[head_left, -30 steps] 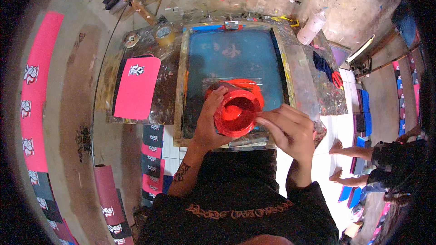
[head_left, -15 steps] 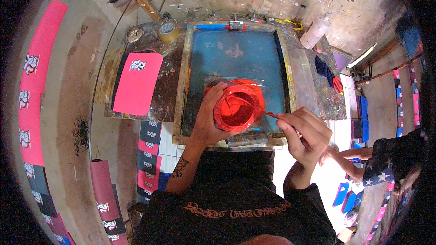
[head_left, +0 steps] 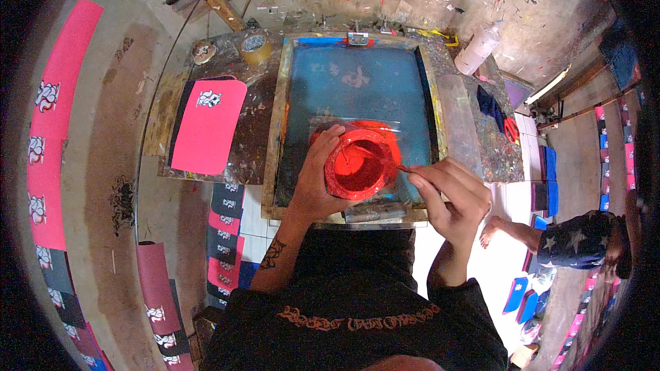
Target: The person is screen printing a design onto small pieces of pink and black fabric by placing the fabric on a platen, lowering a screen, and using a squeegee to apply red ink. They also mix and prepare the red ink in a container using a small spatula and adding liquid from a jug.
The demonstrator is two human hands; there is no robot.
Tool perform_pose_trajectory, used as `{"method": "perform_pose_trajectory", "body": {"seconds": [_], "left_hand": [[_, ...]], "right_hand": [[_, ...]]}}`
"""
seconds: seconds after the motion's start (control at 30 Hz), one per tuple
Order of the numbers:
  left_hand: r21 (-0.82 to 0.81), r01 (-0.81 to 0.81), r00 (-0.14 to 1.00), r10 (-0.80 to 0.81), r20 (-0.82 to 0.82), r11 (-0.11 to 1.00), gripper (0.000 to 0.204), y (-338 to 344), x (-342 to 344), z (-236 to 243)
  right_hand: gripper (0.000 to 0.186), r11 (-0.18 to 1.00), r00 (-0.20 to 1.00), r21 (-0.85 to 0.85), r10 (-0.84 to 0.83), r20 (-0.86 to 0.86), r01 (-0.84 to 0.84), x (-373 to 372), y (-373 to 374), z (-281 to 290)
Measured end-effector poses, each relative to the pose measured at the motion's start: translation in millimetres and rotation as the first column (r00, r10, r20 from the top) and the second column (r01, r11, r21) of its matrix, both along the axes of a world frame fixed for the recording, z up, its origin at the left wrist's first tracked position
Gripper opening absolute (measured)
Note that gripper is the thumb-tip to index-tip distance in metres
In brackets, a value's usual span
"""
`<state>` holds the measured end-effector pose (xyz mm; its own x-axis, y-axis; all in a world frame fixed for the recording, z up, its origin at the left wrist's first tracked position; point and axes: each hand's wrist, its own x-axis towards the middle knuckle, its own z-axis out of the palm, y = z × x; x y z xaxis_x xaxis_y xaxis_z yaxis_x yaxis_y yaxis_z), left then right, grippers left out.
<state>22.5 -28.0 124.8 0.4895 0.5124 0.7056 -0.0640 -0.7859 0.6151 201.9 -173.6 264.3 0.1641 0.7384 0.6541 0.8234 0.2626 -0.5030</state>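
My left hand (head_left: pixel 315 182) grips a red paint-coated tub (head_left: pixel 359 165) with red paint inside, its mouth turned up toward me, over the lower middle of a blue mesh screen (head_left: pixel 357 93) in a wooden frame. My right hand (head_left: pixel 457 199) pinches a thin, red-smeared stick (head_left: pixel 407 169) that reaches to the tub's mouth. Red paint (head_left: pixel 390 134) shows on or just above the screen behind the tub. A pink mat (head_left: pixel 206 134) with a printed figure lies left of the frame.
Paint-stained bench (head_left: pixel 254 117) holds a tape roll (head_left: pixel 256 48), a pink-white bottle (head_left: pixel 478 48) at right and red-handled scissors (head_left: pixel 510 130). Printed mats (head_left: pixel 58 75) lie on boards at both sides. Another person's bare leg and star-patterned clothing (head_left: pixel 570 239) show at lower right.
My right hand has shifted right and back slightly left, showing the stick at the tub's mouth. The tub tilts a little differently. The other person's limbs and clothing at right have moved.
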Motion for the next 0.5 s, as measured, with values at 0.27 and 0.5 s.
{"method": "perform_pose_trajectory", "body": {"seconds": [0.27, 0.5], "left_hand": [[-0.072, 0.037, 0.999, -0.038, -0.015, 0.997, 0.114, -2.3, -0.6, 1.3], [-0.010, 0.019, 1.000, -0.019, 0.001, 1.000, 0.115, -1.0, 0.1, 0.5]], "right_hand": [[0.011, 0.983, 0.990, -0.136, 0.118, -0.073, -0.127, -14.3, 23.7, -55.2], [0.011, 0.991, 0.990, -0.130, 0.019, -0.143, -0.037, -17.1, 24.1, -51.8]]}}
